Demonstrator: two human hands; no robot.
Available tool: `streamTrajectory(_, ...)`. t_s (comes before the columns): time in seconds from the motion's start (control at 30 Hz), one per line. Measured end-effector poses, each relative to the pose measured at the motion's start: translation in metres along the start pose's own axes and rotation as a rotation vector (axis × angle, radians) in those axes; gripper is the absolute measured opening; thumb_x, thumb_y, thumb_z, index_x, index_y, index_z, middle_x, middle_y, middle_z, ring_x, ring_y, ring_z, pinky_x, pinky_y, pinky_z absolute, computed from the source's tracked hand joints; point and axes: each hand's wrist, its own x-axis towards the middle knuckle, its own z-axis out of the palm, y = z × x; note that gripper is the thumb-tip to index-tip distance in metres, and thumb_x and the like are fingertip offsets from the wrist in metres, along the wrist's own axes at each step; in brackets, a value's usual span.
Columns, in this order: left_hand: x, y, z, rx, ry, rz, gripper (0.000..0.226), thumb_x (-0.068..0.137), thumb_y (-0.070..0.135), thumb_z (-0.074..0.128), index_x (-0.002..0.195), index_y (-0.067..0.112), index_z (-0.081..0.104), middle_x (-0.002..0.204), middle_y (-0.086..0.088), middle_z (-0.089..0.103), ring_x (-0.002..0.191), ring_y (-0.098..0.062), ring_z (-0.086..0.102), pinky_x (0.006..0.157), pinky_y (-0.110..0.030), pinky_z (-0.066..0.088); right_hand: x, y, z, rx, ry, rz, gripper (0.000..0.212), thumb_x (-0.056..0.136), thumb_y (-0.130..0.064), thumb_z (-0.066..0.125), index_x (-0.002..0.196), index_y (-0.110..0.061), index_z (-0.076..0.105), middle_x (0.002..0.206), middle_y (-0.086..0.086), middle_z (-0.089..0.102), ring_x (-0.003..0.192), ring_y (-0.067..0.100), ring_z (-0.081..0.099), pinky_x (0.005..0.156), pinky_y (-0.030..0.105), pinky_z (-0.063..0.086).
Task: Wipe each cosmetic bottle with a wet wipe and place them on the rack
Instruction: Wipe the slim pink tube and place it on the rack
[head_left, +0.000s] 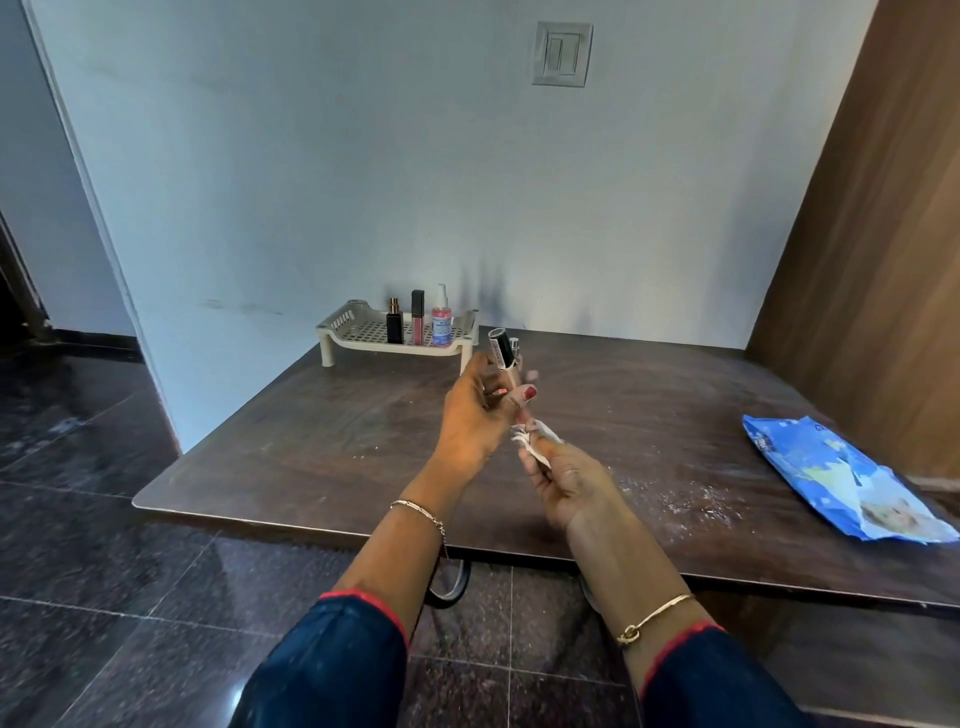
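Left hand (475, 410), raised palm-in, fingers curled shut around a slim beige cosmetic tube with a black cap (503, 358), tilted above the dark wooden table (311, 447). Right hand (563, 486) sits just below, pinching a crumpled white wet wipe (535, 441) near the tube's base. Risk here: a wet, slick tube could slip through that light fingertip grip. Beyond, the cream perforated plastic rack (358, 332) at the table's far edge already carries three bottles.

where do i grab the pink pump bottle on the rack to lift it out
Take the pink pump bottle by its round body, below the white pump, coming from the front right. It stands upright at the rack's right end, and the lip gloss tube crowds its left side.
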Motion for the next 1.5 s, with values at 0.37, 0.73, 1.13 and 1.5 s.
streamTrajectory(0.37, 0.045, -0.003, -0.086, 0.179, 0.247, -0.152, 0.060, 0.078, 0.009, 0.074, 0.131, 0.015, 0.048, 0.111, -0.007, 0.065, 0.101, -0.022, 0.064, 0.089, -0.047, 0.054, 0.026, -0.007, 0.058, -0.163, -0.067, -0.092, 0.020, 0.082, 0.007, 0.066, 0.100, 0.010, 0.059, 0.085, 0.013, 0.066, 0.070, 0.018, 0.064, 0.057, 0.020, 0.056)
streamTrajectory(0.73, 0.137, -0.015, -0.168, 0.720, 0.360, -0.147, 0.034, 0.082, 0.018, 0.070, 0.114, 0.008, 0.063, 0.100, -0.011, 0.070, 0.098, -0.026, 0.063, 0.087, -0.032, 0.049, 0.099, 0.017, 0.107, -0.637, -0.101, -0.114, 0.024, 0.087, 0.015, 0.039, 0.098, -0.005, 0.045, 0.107, 0.023, 0.055, 0.065, 0.025, 0.062, 0.035, 0.020, 0.048)
streamTrajectory(1.13, 0.225, -0.060, -0.193, 0.874, 0.355, -0.166, 0.031, 0.086, 0.018, 0.064, 0.115, 0.008, 0.060, 0.112, -0.013, 0.067, 0.107, -0.030, 0.059, 0.084, -0.032, 0.044, 0.173, 0.021, 0.121, -0.668, -0.154, -0.122, 0.017, 0.087, 0.011, 0.052, 0.086, -0.007, 0.055, 0.113, 0.021, 0.059, 0.099, 0.028, 0.064, 0.055, 0.024, 0.058)
streamTrajectory(1.5, 0.239, -0.079, -0.193, 0.930, 0.285, -0.173, 0.033, 0.084, 0.013, 0.065, 0.116, 0.007, 0.059, 0.113, -0.013, 0.066, 0.108, -0.029, 0.059, 0.079, -0.024, 0.035, 0.185, 0.024, 0.123, -0.677, -0.193, -0.090, 0.019, 0.086, 0.009, 0.058, 0.099, -0.006, 0.060, 0.104, 0.009, 0.057, 0.097, 0.022, 0.062, 0.063, 0.027, 0.060)
